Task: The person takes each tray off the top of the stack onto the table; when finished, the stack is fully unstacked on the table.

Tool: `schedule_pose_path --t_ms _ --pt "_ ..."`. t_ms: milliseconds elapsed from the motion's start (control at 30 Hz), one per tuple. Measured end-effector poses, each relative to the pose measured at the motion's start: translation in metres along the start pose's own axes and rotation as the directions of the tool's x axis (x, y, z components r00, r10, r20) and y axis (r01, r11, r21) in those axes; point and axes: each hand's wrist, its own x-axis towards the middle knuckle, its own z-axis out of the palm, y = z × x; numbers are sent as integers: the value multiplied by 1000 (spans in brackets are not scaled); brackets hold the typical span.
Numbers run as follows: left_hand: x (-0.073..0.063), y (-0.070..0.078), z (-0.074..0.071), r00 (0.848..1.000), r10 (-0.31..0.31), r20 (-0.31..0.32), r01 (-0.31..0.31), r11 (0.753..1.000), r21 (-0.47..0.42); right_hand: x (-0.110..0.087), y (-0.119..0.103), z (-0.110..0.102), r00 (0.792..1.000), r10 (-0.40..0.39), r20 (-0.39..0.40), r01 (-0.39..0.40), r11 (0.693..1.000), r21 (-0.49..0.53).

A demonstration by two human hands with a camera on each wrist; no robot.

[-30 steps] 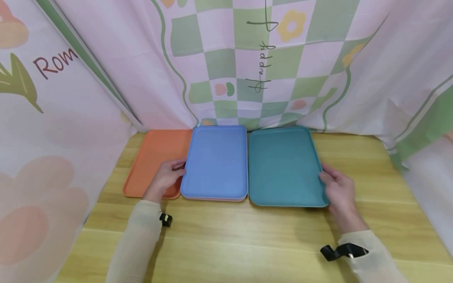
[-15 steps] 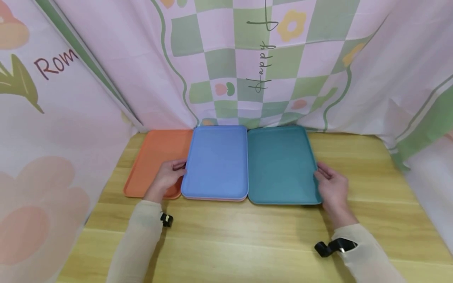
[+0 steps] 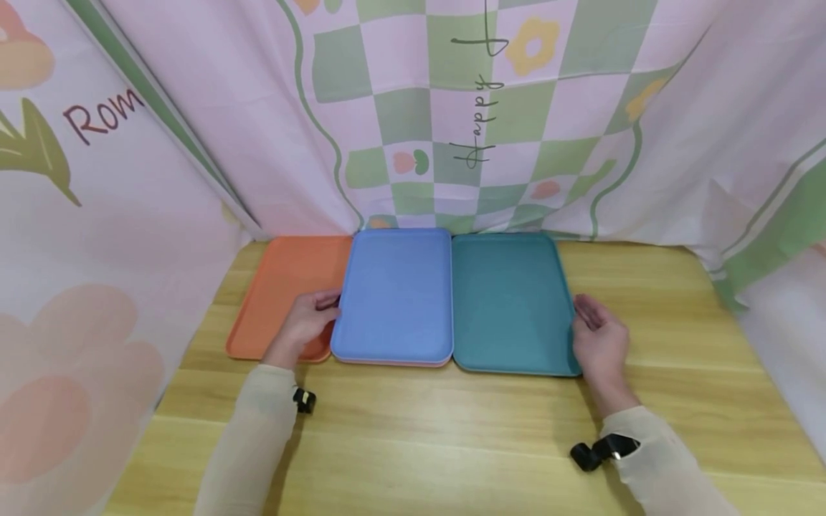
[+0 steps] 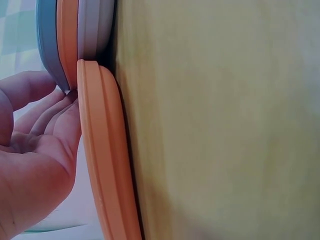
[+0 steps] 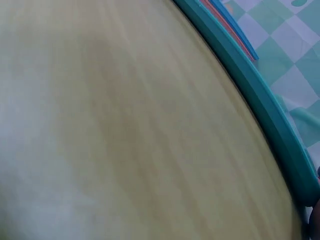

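A blue tray (image 3: pixel 395 295) tops a stack in the middle, with an orange-pink rim showing under it in the head view and a pale tray (image 4: pixel 95 27) lowest in the left wrist view. My left hand (image 3: pixel 303 322) pinches the blue tray's left edge between thumb and fingers, above an orange tray (image 3: pixel 284 276) that lies partly beside the stack. A teal tray (image 3: pixel 513 304) lies flat, its left edge against the stack. My right hand (image 3: pixel 603 344) rests against its right edge with fingers fairly straight. In the right wrist view only a sliver of that hand shows.
The trays lie on a wooden table (image 3: pixel 400 444), near its back edge. Behind them hangs a checked, patterned curtain (image 3: pixel 458 107). Another printed cloth (image 3: pixel 97 236) hangs along the left side. Each wrist wears a black camera strap (image 3: pixel 609 450).
The teal tray has come down level and slid left against the stack, my right hand moving left with it. My left hand has stayed at the blue tray's edge.
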Motion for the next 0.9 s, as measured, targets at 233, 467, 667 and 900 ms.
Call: schedule_pose_path --t_ms 233,467,667,900 --pt "-2 1 -1 1000 -2 20 2 1000 -11 1 -1 0 999 35 28 -36 999 21" --pt "-2 1 -3 999 -23 31 23 1000 -4 6 0 -10 994 35 105 -30 998 -47" --pt "-2 1 -4 999 -31 35 31 999 -7 10 -1 -18 995 20 93 -16 999 -36" --pt "-1 0 -4 999 -31 42 31 999 -10 6 -7 -20 996 14 92 -8 998 -61"
